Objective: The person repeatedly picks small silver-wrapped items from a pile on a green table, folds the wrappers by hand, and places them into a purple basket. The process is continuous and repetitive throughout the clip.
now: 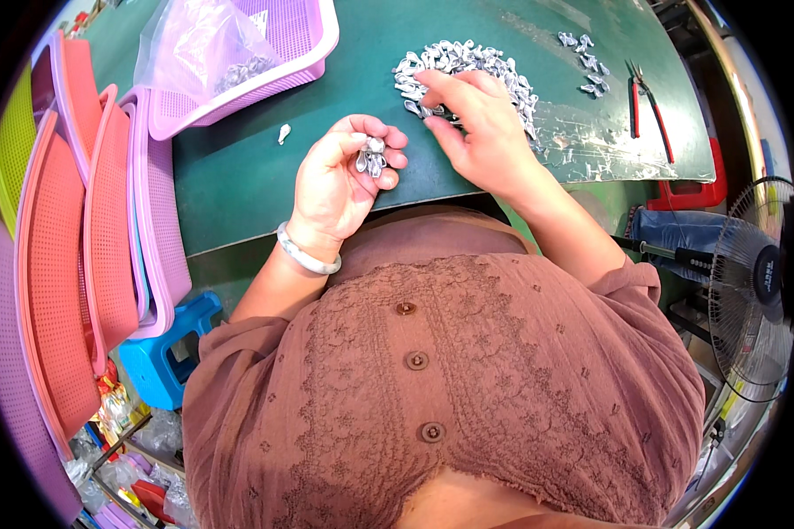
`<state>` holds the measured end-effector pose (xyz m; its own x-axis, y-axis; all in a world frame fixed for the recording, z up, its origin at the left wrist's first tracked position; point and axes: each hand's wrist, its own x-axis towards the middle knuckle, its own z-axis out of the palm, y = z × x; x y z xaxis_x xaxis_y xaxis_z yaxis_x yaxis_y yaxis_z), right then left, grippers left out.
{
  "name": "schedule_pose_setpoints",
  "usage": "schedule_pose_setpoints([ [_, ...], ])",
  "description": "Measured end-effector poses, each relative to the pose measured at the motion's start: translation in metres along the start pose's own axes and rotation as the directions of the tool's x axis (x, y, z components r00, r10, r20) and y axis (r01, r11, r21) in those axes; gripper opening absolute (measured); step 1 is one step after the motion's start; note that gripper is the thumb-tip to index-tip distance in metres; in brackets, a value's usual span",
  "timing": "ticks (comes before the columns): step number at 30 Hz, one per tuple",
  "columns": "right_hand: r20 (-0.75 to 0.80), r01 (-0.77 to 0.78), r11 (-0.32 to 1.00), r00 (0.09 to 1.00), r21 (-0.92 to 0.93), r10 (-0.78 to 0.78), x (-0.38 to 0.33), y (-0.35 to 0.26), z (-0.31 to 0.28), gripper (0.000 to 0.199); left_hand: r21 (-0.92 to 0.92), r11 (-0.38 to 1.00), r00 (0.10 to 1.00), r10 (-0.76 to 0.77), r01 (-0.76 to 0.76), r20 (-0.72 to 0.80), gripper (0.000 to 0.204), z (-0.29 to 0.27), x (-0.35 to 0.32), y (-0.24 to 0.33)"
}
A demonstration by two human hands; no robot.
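Silvery pieces (450,58) on table (238,189), fan (766,271) nearby; left fingers (359,123) grasp some, right fingers (441,85) unclear.

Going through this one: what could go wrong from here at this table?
Several small grey pieces sit bunched in the left hand, so one might slip out. The right hand is at a loose pile and could scatter some of it. A single pale piece lies apart, near the light purple basket, and might be overlooked.
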<state>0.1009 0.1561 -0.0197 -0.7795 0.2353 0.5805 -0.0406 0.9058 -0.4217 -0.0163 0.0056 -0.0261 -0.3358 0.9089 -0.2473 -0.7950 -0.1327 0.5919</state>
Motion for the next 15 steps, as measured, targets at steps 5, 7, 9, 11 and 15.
schedule_pose_setpoints([
  [5,0.145,0.083,0.987,0.987,-0.139,-0.062,0.007,-0.005,0.005,0.041,0.031,0.999,0.997,-0.007,0.009,-0.080,0.015,0.004,-0.002,0.004],
  [7,0.153,0.080,0.995,0.986,-0.059,-0.070,0.008,-0.008,0.004,0.039,0.058,0.998,0.996,-0.007,0.012,-0.092,0.015,0.000,-0.002,0.003],
  [9,0.192,0.023,0.998,0.981,0.057,-0.034,0.008,-0.009,0.003,0.038,0.074,0.997,0.996,0.008,-0.001,-0.091,0.014,-0.002,-0.002,0.004],
  [11,0.221,0.034,0.994,0.974,0.099,-0.055,0.011,-0.005,0.002,0.038,0.083,0.997,0.996,0.018,-0.010,-0.092,0.013,-0.003,-0.002,0.004],
  [15,0.240,0.181,0.979,0.951,0.089,-0.197,0.013,-0.001,0.002,0.037,0.083,0.996,0.994,0.020,-0.011,-0.109,0.013,-0.003,-0.003,0.004],
])
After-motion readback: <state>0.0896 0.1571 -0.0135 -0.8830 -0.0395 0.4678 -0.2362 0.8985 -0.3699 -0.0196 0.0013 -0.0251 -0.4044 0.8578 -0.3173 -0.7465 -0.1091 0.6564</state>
